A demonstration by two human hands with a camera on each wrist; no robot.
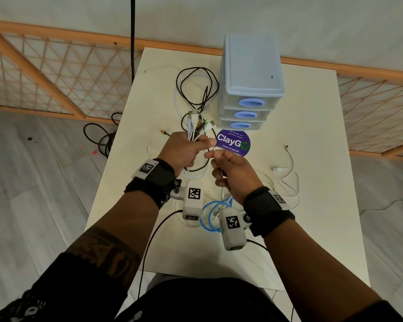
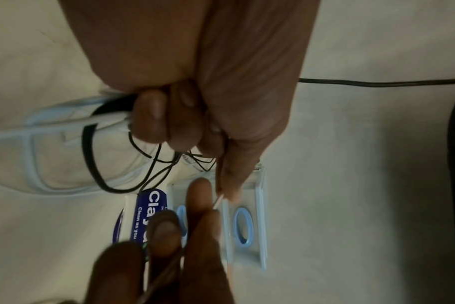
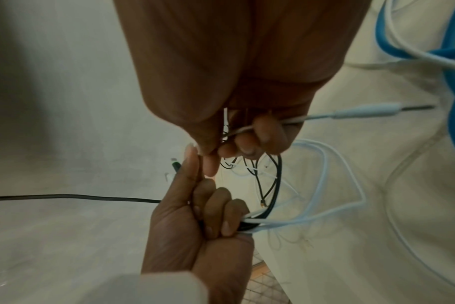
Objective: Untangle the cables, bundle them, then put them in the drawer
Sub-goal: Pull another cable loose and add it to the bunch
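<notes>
My left hand (image 1: 184, 149) grips a bunch of black and white cables (image 1: 197, 126) above the middle of the table, their plug ends sticking up past the fist. In the left wrist view the fingers (image 2: 153, 115) curl round the same cables (image 2: 91, 144). My right hand (image 1: 230, 170) sits just right of it and pinches one thin white cable (image 1: 213, 148) between thumb and forefinger; that strand (image 3: 237, 131) crosses its curled fingers in the right wrist view. A loose black loop (image 1: 196, 87) trails back toward the three-drawer plastic unit (image 1: 251, 80), all drawers shut.
A blue cable coil (image 1: 209, 214) lies under my right wrist. A separate white USB cable (image 1: 286, 173) lies at the right. A purple round sticker (image 1: 234, 142) is in front of the drawers. A wooden lattice rail (image 1: 44, 63) stands beyond the table (image 1: 312, 228); black cords lie on the floor (image 1: 102, 135).
</notes>
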